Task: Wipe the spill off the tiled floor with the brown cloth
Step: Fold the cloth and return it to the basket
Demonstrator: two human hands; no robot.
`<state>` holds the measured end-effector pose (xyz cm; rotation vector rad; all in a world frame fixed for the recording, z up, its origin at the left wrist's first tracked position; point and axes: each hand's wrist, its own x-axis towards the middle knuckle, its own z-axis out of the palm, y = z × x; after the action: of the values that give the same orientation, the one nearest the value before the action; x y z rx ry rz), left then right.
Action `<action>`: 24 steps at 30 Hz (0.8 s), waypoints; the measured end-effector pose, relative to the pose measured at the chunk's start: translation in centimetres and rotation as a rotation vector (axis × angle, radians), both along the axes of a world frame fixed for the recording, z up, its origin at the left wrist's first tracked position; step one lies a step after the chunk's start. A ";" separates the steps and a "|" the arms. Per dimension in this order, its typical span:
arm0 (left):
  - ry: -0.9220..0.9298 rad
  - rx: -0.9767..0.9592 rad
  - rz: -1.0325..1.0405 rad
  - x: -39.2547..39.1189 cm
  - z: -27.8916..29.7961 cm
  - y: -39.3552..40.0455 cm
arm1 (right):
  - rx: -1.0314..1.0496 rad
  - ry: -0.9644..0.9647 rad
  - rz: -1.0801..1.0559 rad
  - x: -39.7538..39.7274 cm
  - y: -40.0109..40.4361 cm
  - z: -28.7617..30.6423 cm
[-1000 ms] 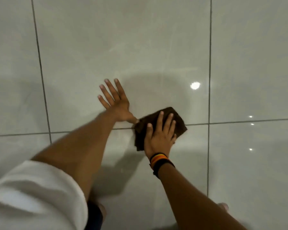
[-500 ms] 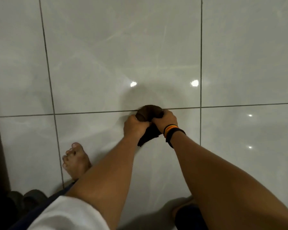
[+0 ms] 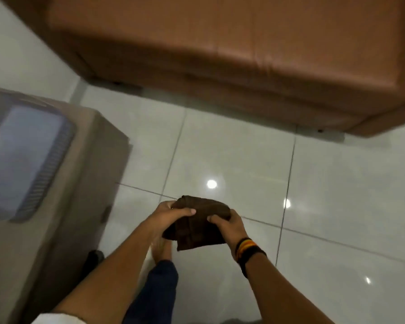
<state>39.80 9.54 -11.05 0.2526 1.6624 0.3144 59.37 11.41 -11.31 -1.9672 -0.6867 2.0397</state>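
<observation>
The brown cloth [image 3: 198, 224] is bunched and folded, held up in the air above the glossy white tiled floor [image 3: 232, 160]. My left hand [image 3: 171, 216] grips its left side with the thumb over the top. My right hand [image 3: 229, 226], with striped bands at the wrist, grips its right side. No spill shows on the tiles; only bright light reflections do.
An orange-brown sofa [image 3: 220, 54] spans the far side. A beige box-like unit [image 3: 56, 183] with a bluish panel on top stands at the left. My bare foot and dark trouser leg [image 3: 159, 284] are below the cloth. Open tiles lie to the right.
The cloth went from pressed flat on the floor under my right hand to lifted in both hands. The view rose and swung, bringing the sofa and the beige unit into sight.
</observation>
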 end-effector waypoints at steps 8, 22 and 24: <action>0.289 0.290 0.467 -15.9 12.7 1.1 | 0.169 0.088 0.300 -19.4 7.2 14.7; 0.457 0.170 0.854 -43.2 7.9 -6.1 | 0.262 0.147 0.845 -53.2 4.3 10.3; 0.491 0.163 0.853 -43.5 7.3 -6.8 | 0.289 0.118 0.861 -54.0 3.5 10.2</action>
<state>-3.68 2.78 -3.76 -0.3087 2.1716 1.0974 5.39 14.93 -1.15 -1.4874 -1.9188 2.2402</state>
